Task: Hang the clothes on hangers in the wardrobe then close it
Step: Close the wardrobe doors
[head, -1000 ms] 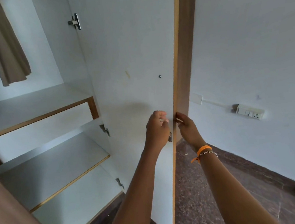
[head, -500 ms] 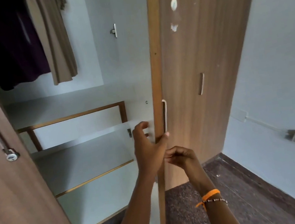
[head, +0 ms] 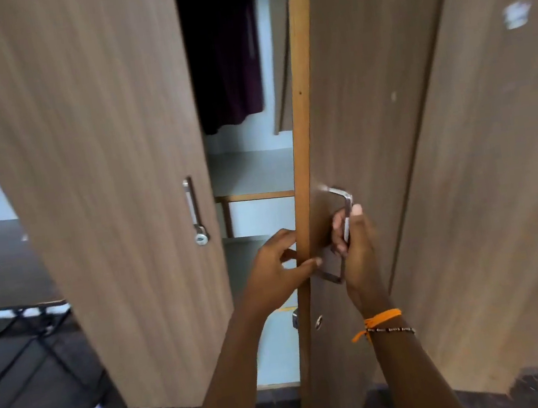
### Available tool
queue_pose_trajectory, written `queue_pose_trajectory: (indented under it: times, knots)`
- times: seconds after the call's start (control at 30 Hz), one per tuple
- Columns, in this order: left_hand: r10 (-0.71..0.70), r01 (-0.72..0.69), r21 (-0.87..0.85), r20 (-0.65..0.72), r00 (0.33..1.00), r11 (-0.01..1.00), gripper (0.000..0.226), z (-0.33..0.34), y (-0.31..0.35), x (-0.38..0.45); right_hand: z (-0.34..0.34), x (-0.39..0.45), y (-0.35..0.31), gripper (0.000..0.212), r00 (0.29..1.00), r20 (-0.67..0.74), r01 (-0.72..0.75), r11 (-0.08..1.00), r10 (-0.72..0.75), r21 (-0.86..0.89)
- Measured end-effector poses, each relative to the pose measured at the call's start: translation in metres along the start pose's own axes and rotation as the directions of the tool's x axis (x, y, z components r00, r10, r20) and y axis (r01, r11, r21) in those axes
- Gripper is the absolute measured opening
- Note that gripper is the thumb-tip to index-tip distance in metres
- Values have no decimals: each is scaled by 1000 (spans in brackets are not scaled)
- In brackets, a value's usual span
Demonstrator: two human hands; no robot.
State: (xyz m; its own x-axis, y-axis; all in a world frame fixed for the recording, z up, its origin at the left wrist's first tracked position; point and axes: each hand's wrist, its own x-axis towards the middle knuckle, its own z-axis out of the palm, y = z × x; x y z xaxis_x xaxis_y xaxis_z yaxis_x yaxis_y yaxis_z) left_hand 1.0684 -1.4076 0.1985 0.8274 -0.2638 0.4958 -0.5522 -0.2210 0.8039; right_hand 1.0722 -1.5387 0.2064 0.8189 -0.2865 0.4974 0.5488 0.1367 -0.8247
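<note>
**Both hands on the right door, wardrobe part open**

The right door [head: 348, 89] stands upright, its tall edge toward the camera, ajar from the left door [head: 98, 158]. The right hand [head: 357, 253] curls round the vertical metal handle [head: 345, 214]. The left hand [head: 277, 272] pinches the door's edge, thumb in front, fingers behind. In the gap between the doors, a dark garment [head: 227, 64] hangs above the white shelves [head: 249, 172].

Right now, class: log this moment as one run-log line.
stage: closing wardrobe | right hand: grips door handle | left hand: holds door edge | left door: ajar | clothes: hung inside
</note>
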Motion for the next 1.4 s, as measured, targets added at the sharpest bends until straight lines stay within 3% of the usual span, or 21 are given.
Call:
queue_pose_trajectory:
  times: [0.07, 0.17, 0.3, 0.4, 0.5, 0.6, 0.73, 0.8, 0.93, 1.07, 1.17, 1.27, 1.4]
  knots:
    - [37, -33, 65, -63, 997, 997, 22, -31, -21, 13, 33, 13, 20, 41, 998, 13, -59, 998, 59, 17]
    - [4, 50, 287, -184, 983, 956, 28, -75, -61, 36, 85, 35, 51, 39, 997, 11, -78, 996, 78, -39]
    - [-10, 206, 553, -336, 942, 807, 51, -107, -96, 65, 134, 63, 82, 36, 999, -41, -14, 986, 7, -169]
    - [8, 323, 684, -433, 901, 654, 82, -127, -114, 92, 160, 89, 109, 39, 992, -92, 41, 923, -83, -382]
    - [-51, 382, 714, -438, 897, 587, 112, -148, -134, 121, 177, 114, 134, 40, 980, -65, 127, 845, -188, -520]
    - [-50, 361, 774, -394, 918, 520, 126, -165, -155, 149, 192, 139, 155, 54, 949, -39, 234, 782, -313, -578]
    - [52, 281, 835, -345, 937, 473, 120, -173, -187, 180, 210, 169, 180, 64, 919, -84, 237, 709, -385, -664]
    - [139, 257, 847, -357, 924, 466, 117, -171, -206, 190, 218, 180, 189, 60, 907, -110, 221, 683, -406, -696]
    - [253, 183, 813, -373, 892, 552, 100, -168, -234, 204, 230, 194, 200, 48, 866, -154, 219, 637, -476, -739]
    - [343, 77, 862, -280, 897, 502, 81, -169, -250, 216, 234, 205, 216, 43, 862, -167, 208, 635, -478, -744]
    - [420, 5, 881, -230, 878, 474, 71, -170, -263, 225, 233, 215, 231, 36, 825, -155, 212, 551, -543, -807]
    - [474, -37, 871, -230, 850, 489, 64, -171, -273, 233, 231, 223, 244, 44, 750, -58, 349, 469, -658, -811]
    - [517, -83, 825, -268, 813, 558, 56, -167, -281, 237, 227, 231, 253, 57, 736, 142, 477, 359, -661, -802]
